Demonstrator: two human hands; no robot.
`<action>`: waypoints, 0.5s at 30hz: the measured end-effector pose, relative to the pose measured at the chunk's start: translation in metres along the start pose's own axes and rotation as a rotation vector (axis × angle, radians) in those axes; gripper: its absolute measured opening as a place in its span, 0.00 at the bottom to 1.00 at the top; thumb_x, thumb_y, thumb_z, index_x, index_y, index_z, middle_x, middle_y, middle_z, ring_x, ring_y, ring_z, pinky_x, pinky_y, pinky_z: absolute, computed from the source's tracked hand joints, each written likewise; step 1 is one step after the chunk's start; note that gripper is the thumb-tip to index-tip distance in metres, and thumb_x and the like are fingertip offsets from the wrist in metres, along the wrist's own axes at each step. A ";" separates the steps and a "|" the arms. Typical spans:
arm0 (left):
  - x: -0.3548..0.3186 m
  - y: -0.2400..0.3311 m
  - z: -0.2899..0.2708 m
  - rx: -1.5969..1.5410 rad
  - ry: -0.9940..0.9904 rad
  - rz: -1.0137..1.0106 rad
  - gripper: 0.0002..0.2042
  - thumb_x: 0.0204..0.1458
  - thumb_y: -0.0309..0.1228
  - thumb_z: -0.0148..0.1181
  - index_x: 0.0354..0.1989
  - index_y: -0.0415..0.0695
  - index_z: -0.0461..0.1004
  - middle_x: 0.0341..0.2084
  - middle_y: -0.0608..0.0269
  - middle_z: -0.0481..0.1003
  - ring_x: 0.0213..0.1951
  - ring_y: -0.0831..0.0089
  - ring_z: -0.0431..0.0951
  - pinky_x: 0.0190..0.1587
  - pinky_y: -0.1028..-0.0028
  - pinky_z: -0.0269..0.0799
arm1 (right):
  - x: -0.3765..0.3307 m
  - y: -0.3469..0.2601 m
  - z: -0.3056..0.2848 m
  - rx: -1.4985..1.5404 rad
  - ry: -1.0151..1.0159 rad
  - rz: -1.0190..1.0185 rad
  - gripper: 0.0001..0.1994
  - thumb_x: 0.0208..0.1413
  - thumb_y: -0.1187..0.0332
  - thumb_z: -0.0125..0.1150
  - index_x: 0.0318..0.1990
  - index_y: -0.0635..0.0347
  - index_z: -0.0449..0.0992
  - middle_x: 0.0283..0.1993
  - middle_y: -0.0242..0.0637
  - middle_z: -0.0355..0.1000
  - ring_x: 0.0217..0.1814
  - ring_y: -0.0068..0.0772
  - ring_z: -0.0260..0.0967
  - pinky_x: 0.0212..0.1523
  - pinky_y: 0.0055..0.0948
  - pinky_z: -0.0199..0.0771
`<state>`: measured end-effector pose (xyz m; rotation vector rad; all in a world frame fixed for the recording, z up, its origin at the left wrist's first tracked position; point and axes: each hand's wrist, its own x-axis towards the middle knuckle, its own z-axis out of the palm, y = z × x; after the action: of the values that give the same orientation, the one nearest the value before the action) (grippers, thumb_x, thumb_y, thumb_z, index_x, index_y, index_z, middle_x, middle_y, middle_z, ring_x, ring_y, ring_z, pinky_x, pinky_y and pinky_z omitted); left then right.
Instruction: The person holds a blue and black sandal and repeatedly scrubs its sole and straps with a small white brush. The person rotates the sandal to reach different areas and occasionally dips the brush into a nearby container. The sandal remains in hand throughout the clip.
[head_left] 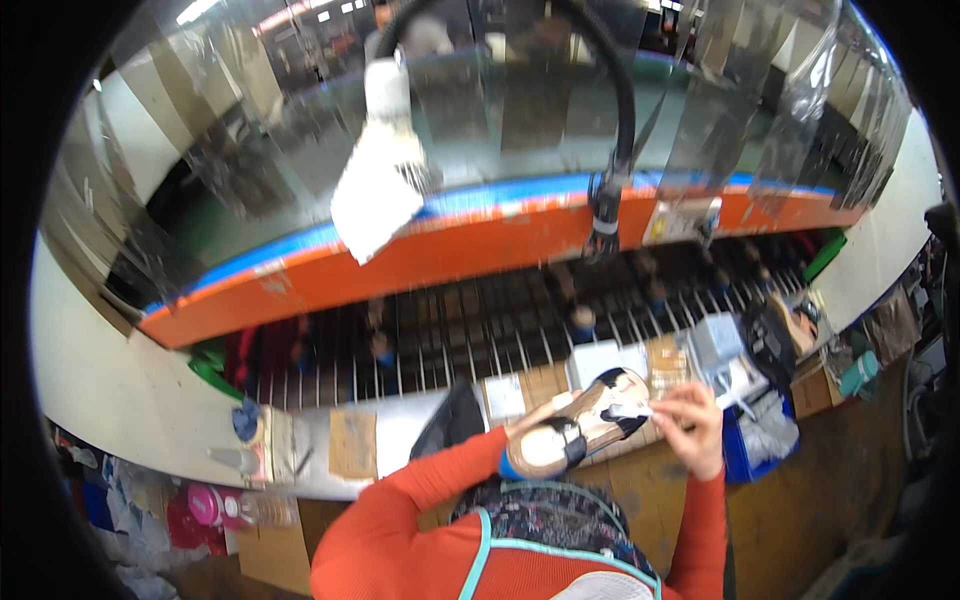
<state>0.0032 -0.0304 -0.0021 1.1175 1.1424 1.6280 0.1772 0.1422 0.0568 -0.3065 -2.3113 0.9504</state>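
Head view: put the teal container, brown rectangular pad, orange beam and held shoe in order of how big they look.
1. Orange beam
2. Held shoe
3. Brown rectangular pad
4. Teal container

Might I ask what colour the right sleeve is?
Right sleeve: orange-red, seen in the head view.

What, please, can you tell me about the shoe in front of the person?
The shoe looks brown and pale, with black strap-like parts and blue at its lower-left end; blur hides its material. It slants up to the right at the front edge of the bench. The left hand holds its far side; the right hand pinches a small pale piece at or just above it.
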 end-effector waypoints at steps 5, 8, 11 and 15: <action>0.031 -0.006 -0.046 -0.485 0.241 -0.331 0.29 0.63 0.50 0.42 0.66 0.42 0.59 0.61 0.59 0.65 0.59 0.70 0.69 0.62 0.70 0.62 | -0.021 -0.034 0.029 -0.039 0.244 -0.003 0.09 0.41 0.72 0.71 0.34 0.54 0.85 0.33 0.31 0.73 0.29 0.26 0.67 0.43 0.28 0.56; 0.034 -0.010 -0.058 -0.301 0.347 0.005 0.30 0.63 0.51 0.43 0.66 0.41 0.58 0.62 0.60 0.64 0.60 0.73 0.66 0.64 0.71 0.59 | -0.033 -0.047 0.039 0.000 0.198 0.003 0.11 0.41 0.73 0.71 0.35 0.54 0.85 0.34 0.31 0.73 0.33 0.27 0.67 0.42 0.28 0.56; 0.030 -0.009 -0.056 -0.390 0.401 0.001 0.31 0.62 0.52 0.43 0.65 0.41 0.60 0.58 0.61 0.68 0.57 0.71 0.69 0.61 0.71 0.62 | -0.044 -0.051 0.043 -0.103 0.186 -0.029 0.12 0.41 0.73 0.71 0.37 0.52 0.84 0.34 0.30 0.73 0.33 0.29 0.66 0.42 0.29 0.56; 0.021 -0.012 -0.041 -0.619 0.330 -0.043 0.26 0.61 0.52 0.44 0.53 0.40 0.71 0.42 0.60 0.77 0.41 0.74 0.77 0.46 0.74 0.74 | -0.049 -0.044 0.055 -0.180 0.150 0.002 0.11 0.44 0.72 0.70 0.38 0.50 0.84 0.35 0.30 0.73 0.35 0.24 0.65 0.40 0.29 0.51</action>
<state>-0.0401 -0.0166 -0.0171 0.4351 0.7545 1.9881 0.1820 0.0590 0.0350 -0.4398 -2.2611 0.6963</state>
